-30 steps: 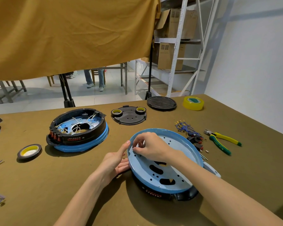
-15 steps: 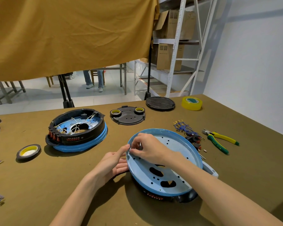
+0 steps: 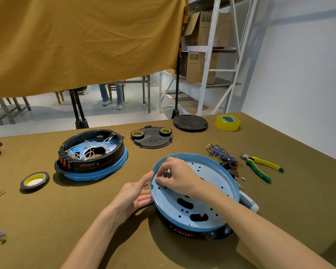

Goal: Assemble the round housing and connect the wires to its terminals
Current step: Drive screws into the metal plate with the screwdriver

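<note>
The left hand (image 3: 133,195) is laid open against the left rim of the blue round housing (image 3: 198,208), fingers straight, apparently to steady it. The housing is seen tilted on its black base at the near centre of the table (image 3: 85,220), its perforated plate facing up. The right hand (image 3: 177,176) is curled over the plate's left edge, thumb and fingertips brought together, probably on a small fastener; none can be made out. Terminal wires (image 3: 218,152) and cutting pliers (image 3: 260,167) are kept within reach at right.
</note>
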A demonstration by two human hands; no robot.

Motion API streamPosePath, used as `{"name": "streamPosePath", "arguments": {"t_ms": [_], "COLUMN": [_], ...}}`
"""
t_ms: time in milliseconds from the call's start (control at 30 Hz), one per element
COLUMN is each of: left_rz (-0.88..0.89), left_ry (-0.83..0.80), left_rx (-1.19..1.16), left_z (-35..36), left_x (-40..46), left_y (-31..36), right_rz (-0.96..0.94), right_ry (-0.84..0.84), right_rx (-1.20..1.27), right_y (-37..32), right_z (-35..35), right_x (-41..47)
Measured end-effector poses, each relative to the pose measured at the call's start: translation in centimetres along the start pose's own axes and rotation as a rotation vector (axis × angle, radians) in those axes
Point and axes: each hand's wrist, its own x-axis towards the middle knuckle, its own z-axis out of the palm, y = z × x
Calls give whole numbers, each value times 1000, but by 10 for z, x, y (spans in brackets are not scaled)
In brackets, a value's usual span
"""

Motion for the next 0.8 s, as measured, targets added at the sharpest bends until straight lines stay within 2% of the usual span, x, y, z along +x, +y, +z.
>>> {"name": "streamPosePath", "arguments": {"t_ms": [133, 300, 400, 467, 567, 667, 733, 800], "left_rz": [13, 68, 75, 74, 81, 96, 94, 95], "left_ry": [62, 160, 181, 157, 158, 163, 159, 154], "left_rx": [-19, -59, -108, -114, -107, -104, -96, -88], "left_z": [4, 0, -10, -13, -12, -12, -12, -12], "left_x": [-1, -3, -7, -9, -11, -12, -13, -13], "left_y": [-1, 0, 2, 3, 4, 4, 4, 5], "right_rz": [31, 196, 384, 532, 742, 809, 790, 762], "right_ry": [63, 419, 554, 492, 157, -111, -152, -74], "right_rx": [-99, -19, -119, -254, -502, -553, -578, -563], "right_y": [-2, 22, 46, 62, 76, 78, 78, 77], "right_z": [-5, -43, -66, -77, -81, -74, -70, -71], "right_x": [-5, -36, -59, -75, -92, -99, -100, -97]}}
